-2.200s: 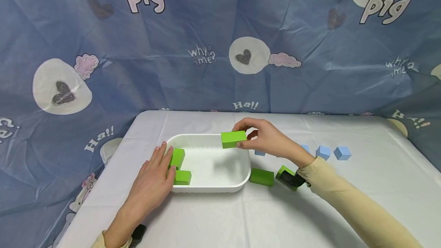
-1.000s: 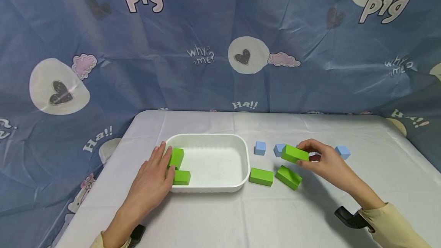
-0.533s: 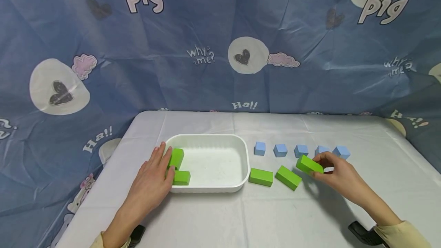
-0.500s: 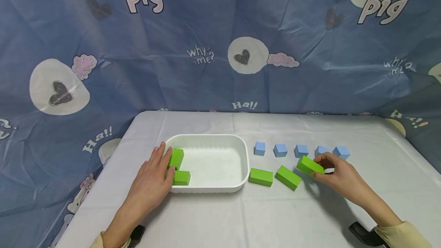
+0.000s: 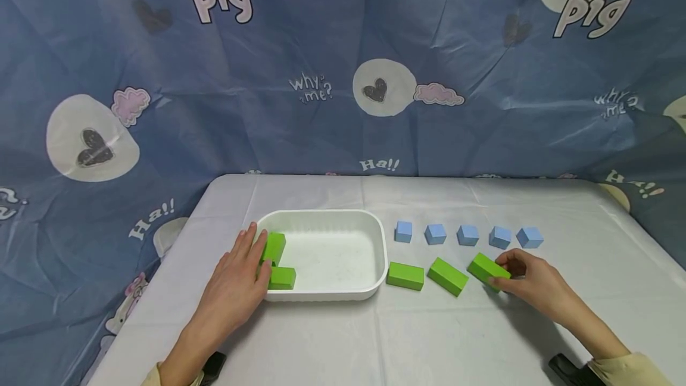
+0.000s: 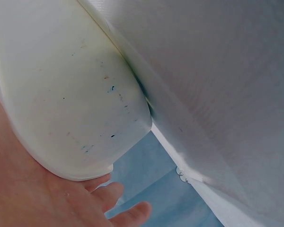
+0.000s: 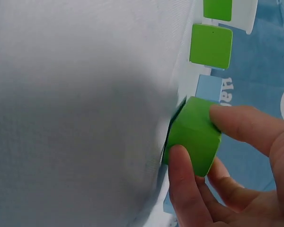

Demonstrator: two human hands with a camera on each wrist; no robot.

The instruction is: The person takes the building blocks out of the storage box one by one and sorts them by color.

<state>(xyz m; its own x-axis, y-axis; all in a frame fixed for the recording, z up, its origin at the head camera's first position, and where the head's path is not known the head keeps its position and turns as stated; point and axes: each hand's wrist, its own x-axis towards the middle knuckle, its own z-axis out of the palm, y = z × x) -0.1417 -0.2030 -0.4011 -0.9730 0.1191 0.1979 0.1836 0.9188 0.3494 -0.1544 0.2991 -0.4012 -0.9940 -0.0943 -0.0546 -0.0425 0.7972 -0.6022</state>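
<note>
My right hand [image 5: 538, 285] pinches the right end of a green block [image 5: 486, 270] between thumb and fingers, low over the white cloth. In the right wrist view the green block [image 7: 194, 130] sits at a slant very close to the cloth; whether it fully touches cannot be told. To its left lie two more green blocks, one turned [image 5: 448, 277] and one beside the tray [image 5: 405, 276]. My left hand [image 5: 227, 290] lies with straight fingers over the left rim of the white tray [image 5: 343, 295]. Inside, two green blocks [image 5: 282, 278] are partly covered by that hand.
A row of several light blue cubes [image 5: 468, 235] runs behind the green blocks, right of the tray. White cloth [image 5: 332, 350] covers the table. A blue printed curtain [image 5: 343, 34] hangs along the back edge.
My right hand has carried the green block from above the tray to the right, then lowered it toward the cloth right of the other two blocks. My left hand stays in place.
</note>
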